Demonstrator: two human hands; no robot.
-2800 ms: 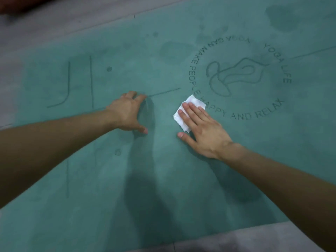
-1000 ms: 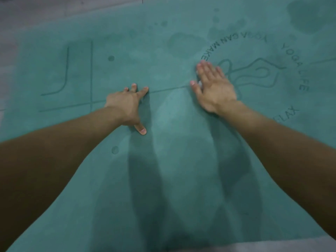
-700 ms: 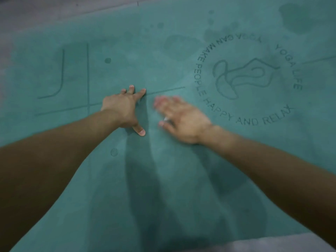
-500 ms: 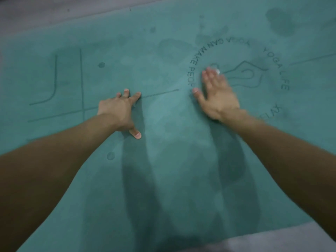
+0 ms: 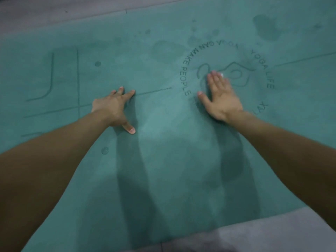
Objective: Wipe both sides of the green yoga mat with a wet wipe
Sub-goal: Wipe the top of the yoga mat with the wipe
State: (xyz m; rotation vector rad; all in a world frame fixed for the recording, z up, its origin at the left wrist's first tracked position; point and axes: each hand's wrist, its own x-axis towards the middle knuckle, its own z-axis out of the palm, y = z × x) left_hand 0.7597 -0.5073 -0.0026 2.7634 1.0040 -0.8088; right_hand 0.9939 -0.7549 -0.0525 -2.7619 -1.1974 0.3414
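The green yoga mat (image 5: 163,160) lies flat on the floor and fills most of the view, printed side up, with a round logo and guide lines. My right hand (image 5: 221,96) lies flat with straight fingers inside the logo circle, pressing the white wet wipe (image 5: 222,75) onto the mat. Only a small white corner of the wipe shows past my fingertips. My left hand (image 5: 113,108) rests on the mat to the left, fingers spread on the centre guide line, holding nothing.
Grey floor (image 5: 272,231) shows beyond the mat's near edge at the bottom right and along its far edge at the top left (image 5: 54,13). Dark damp patches (image 5: 265,28) mark the mat around the logo.
My right hand swept the wipe left toward my left hand, then back up and right into the logo circle. My left hand stayed planted on the guide line.
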